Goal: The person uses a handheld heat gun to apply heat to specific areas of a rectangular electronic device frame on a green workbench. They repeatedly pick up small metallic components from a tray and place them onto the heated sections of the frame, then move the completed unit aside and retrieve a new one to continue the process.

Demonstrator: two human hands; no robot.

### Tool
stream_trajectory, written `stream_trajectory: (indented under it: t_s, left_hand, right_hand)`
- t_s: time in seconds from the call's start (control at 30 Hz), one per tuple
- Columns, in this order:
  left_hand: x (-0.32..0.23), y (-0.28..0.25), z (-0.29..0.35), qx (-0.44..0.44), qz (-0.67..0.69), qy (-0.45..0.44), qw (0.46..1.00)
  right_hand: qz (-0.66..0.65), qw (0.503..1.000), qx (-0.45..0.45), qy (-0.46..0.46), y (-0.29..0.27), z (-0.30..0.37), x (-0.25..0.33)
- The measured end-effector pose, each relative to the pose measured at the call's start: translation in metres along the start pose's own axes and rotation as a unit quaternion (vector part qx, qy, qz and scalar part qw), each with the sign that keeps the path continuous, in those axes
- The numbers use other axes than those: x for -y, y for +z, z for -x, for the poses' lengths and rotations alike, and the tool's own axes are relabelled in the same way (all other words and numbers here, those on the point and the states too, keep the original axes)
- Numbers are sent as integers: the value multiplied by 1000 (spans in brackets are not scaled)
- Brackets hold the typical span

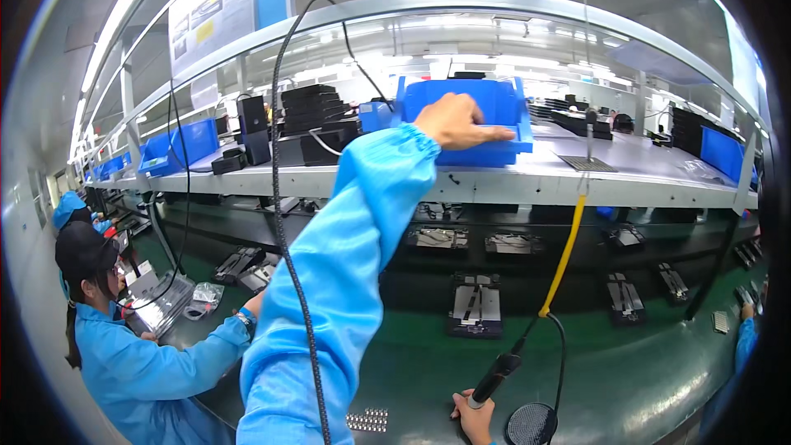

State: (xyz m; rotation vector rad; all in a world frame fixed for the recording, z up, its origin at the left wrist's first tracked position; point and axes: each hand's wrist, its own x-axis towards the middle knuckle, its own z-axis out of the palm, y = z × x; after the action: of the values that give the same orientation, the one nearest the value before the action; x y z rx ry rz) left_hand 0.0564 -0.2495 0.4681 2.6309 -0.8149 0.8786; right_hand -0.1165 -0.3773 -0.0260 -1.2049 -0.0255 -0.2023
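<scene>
My left hand (461, 122) reaches up to a blue plastic bin (503, 107) on the raised shelf. Its thumb stretches out to the right along the bin's front, apart from the other fingers, which bend down into the bin, tips hidden. Low in the picture, my right hand (475, 420) is closed around a black electric screwdriver (494, 379), tilted, with a cable at its upper end. Beside it lies a round black mesh-topped disc (531, 425). Small silver parts (367, 420) stand in rows left of that hand. Farther back lies a black flat device with silver plates (475, 305).
A dark braided cable (284, 222) hangs before my left arm. A yellow coiled cord (567, 255) drops from the shelf (577, 185). More flat devices (624, 298) lie along the green bench. A co-worker in blue (148, 363) sits at left, one hand near my sleeve.
</scene>
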Motion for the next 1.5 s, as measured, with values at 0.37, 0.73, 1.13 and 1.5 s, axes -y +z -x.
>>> stream_trajectory:
  t_s: [0.37, 0.73, 1.13, 1.5]
  left_hand:
    - [21, 16, 43, -92, -226, 57, 968]
    - [11, 43, 61, -213, -235, 109, 942]
    - [8, 40, 39, -155, -242, 49, 957]
    - [11, -14, -17, 65, 180, -41, 981]
  right_hand:
    - [22, 1000, 1, 7, -1, 2, 14]
    - [23, 1000, -7, 13, -5, 10, 29]
    - [29, 999, 2, 32, -19, -5, 12]
    - [116, 993, -16, -1, -34, -3, 12]
